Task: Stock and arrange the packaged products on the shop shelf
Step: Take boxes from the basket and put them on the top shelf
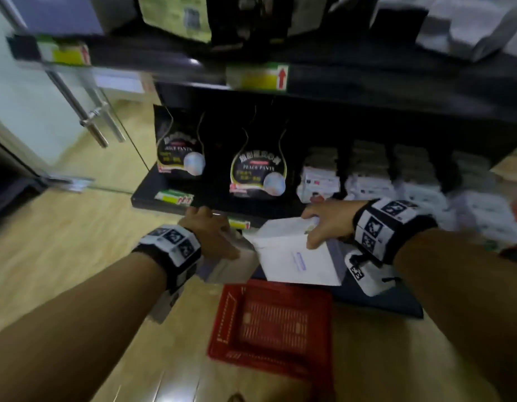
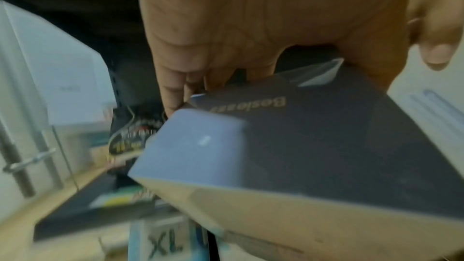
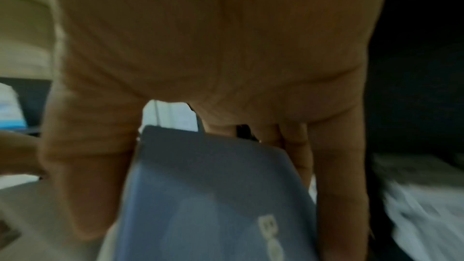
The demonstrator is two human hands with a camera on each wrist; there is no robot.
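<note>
You are gripping a white box [image 1: 297,256] with your right hand [image 1: 326,221] and a second, dark box [image 2: 326,136] with your left hand [image 1: 210,230], above the red basket [image 1: 274,323] near the low shelf [image 1: 164,198], risking toppling the upright black packs [image 1: 258,175].

Shop: dark shelf [image 1: 367,91] with price tags [image 1: 257,78], rows of packaged goods [image 1: 258,172], red basket [image 1: 273,326] on floor.
</note>
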